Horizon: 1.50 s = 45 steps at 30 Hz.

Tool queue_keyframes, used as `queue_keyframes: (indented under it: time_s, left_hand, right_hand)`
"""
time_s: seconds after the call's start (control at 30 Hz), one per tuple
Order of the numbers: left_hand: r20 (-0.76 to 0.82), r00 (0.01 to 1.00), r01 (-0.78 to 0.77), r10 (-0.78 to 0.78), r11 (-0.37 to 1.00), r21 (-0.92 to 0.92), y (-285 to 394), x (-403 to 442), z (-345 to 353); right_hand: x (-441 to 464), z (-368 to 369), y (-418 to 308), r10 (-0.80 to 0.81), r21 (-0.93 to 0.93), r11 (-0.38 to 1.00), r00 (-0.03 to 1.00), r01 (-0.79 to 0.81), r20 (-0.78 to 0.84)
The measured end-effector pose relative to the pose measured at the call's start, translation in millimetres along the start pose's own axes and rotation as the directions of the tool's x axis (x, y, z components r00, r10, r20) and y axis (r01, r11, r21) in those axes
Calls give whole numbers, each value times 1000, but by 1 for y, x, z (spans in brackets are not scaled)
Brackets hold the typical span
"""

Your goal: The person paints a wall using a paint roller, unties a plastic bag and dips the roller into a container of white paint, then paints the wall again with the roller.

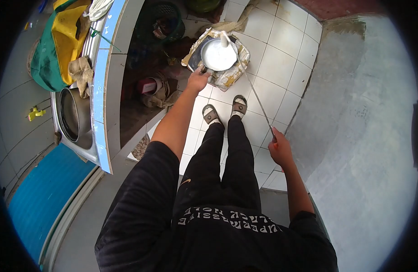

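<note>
A round pan of white liquid or paste [219,55] sits in a dark, paint-smeared tray [238,72] on the tiled floor. My left hand [199,80] is closed at the near left side of the pan, around what looks like its dark handle. A white paint roller [224,40] rests over the far edge of the pan. Its long thin rod [256,96] runs back toward me, and my right hand [280,147] is wrapped round the handle end.
A sink counter [102,86] with a metal basin [75,119] and cloths [66,41] stands at the left. Below it are a dark basket [170,22] and a red container [147,86]. A grey wall [354,136] rises at the right.
</note>
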State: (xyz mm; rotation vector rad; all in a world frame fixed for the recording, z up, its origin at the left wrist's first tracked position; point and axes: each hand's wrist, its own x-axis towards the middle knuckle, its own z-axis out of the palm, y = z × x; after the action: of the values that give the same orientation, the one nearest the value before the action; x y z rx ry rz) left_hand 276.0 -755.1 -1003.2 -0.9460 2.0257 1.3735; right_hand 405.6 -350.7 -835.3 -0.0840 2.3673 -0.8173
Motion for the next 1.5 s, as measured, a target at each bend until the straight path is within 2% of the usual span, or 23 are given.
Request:
queue_keyframes:
  time_s: [0.03,0.07,0.13,0.17,0.23,0.37,0.47,0.53,0.57,0.6,0.63,0.67,0.73,0.77,0.83,0.97,1.03,1.13,1.17,1.2,1.33,1.43,1.5]
  left_hand:
    - [2,1000,3,-3,1000,-4,2,-1,-1]
    - [5,1000,6,-6,1000,-8,2,-1,-1]
    - [-8,1000,0,0,1000,-16,3,-3,1]
    - [-21,1000,-6,5,1000,-24,3,-4,1]
    - [-24,1000,-9,9,1000,-6,3,-3,1]
    - [-12,1000,-17,17,1000,-13,-3,5,3]
    - [-44,998,-32,34,999,34,-5,5,3]
    - [-33,999,-34,35,999,30,-3,5,3]
    - [-22,999,-28,29,999,17,-3,5,3]
    - [-25,999,-28,28,1000,15,-2,6,1]
    - [1,1000,-17,17,1000,-7,-2,6,-1]
    - [31,1000,-4,5,1000,-28,-2,4,0]
    - [4,1000,-23,23,1000,-9,1,-6,3]
    - [-30,999,-44,44,999,15,1,-5,3]
    - [-30,999,-39,39,999,-2,1,-2,4]
    - [-28,998,-61,62,998,25,-23,25,12]
    - [-17,999,-44,44,999,0,-11,12,8]
    - [-34,999,-42,42,999,10,-12,8,4]
    - [-50,997,-61,62,998,34,-13,8,6]
    - [-46,997,-66,67,997,33,-14,9,7]
    - [-5,999,-40,39,997,-69,-15,13,6]
    - [26,1000,0,2,997,-72,-1,-1,-6]
    - [34,999,-15,18,997,-73,-11,5,-6]
  right_hand:
    - [-3,2,7,-105,-60,993,994,103,-31]
    - [-7,-1,6,-104,-60,993,994,102,-30]
    - [-12,-6,3,-26,-97,995,997,33,73]
    - [-14,-6,3,-26,-97,995,997,33,73]
    - [-17,-3,-1,69,-9,998,984,-69,163]
    - [-9,8,-14,74,76,994,990,-84,124]
    - [-12,9,-15,110,109,985,979,-130,174]
    - [-27,15,6,-17,130,991,998,9,58]
    - [-32,12,4,-18,130,991,998,10,58]
    - [-35,3,-4,193,149,966,972,-213,136]
    - [-37,-1,-8,394,148,891,894,-429,216]
    - [-34,0,-9,398,145,890,891,-433,218]
    - [-14,3,-11,232,199,949,969,-244,81]
    - [-5,7,-14,229,198,950,970,-240,78]
    - [7,17,-21,92,270,957,995,-101,46]
    - [-18,11,-10,67,233,968,992,-90,105]
    - [-32,-4,-9,225,101,964,959,-244,175]
    - [-28,-14,-8,239,132,959,965,-252,108]
    - [-21,-6,0,95,193,976,995,-98,22]
    - [-12,-6,-5,98,192,976,995,-99,16]
    - [-8,2,-18,121,225,963,986,-145,118]
    - [-37,-17,-15,228,174,947,946,-271,231]
    - [-47,-29,2,227,152,956,959,-253,171]
